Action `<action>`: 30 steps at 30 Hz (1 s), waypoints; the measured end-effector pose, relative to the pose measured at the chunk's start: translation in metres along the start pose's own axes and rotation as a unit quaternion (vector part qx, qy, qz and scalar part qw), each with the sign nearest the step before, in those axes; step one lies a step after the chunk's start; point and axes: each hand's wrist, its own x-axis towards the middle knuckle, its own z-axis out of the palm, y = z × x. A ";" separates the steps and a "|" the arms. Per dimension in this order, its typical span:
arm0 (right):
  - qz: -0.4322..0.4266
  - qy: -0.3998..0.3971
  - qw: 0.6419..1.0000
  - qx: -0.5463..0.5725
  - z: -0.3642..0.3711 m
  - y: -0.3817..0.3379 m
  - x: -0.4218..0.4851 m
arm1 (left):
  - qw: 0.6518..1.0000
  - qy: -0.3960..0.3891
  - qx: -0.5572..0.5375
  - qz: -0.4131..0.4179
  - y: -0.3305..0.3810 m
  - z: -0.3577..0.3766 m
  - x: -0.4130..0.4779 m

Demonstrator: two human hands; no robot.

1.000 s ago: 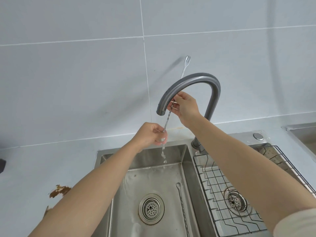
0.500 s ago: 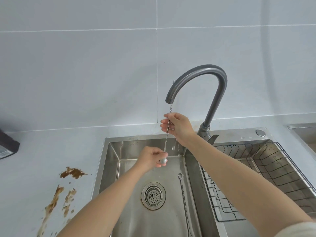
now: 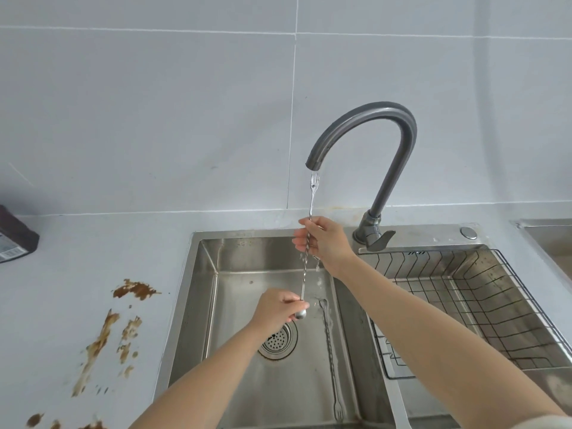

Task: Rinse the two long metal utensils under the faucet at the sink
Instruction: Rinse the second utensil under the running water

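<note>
A long twisted metal utensil (image 3: pixel 304 274) stands nearly upright under the grey faucet (image 3: pixel 368 113), its fork end just below the spout and its spoon end low over the basin. My right hand (image 3: pixel 325 243) grips its upper shaft. My left hand (image 3: pixel 278 306) holds the spoon end. Water runs down the shaft. A second long twisted utensil (image 3: pixel 330 351) lies flat on the floor of the left sink basin (image 3: pixel 198 305), fork end toward me, right of the drain (image 3: pixel 278 340).
A wire rack (image 3: pixel 464 305) fills the right basin. The faucet lever (image 3: pixel 380 238) points right at the base. Brown spills (image 3: pixel 102 332) stain the white counter left of the sink. A dark packet (image 3: pixel 15 239) lies at the far left edge.
Both hands have lowered the held utensil, so its fork tip now shows just below the spout. The view has tilted down and shows more of the basin.
</note>
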 end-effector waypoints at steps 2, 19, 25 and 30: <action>0.002 -0.001 1.000 -0.003 -0.002 0.005 -0.002 | 1.000 0.002 0.005 -0.014 -0.005 0.003 -0.002; 0.066 0.031 0.953 -0.294 -0.032 0.090 0.013 | 0.983 -0.043 0.118 -0.136 -0.060 0.055 -0.002; 0.148 0.001 0.932 -0.331 -0.052 0.159 0.035 | 0.965 -0.074 0.162 -0.193 -0.097 0.084 0.001; 0.198 0.032 0.904 -0.378 -0.067 0.219 0.050 | 0.940 -0.108 0.222 -0.236 -0.124 0.100 0.010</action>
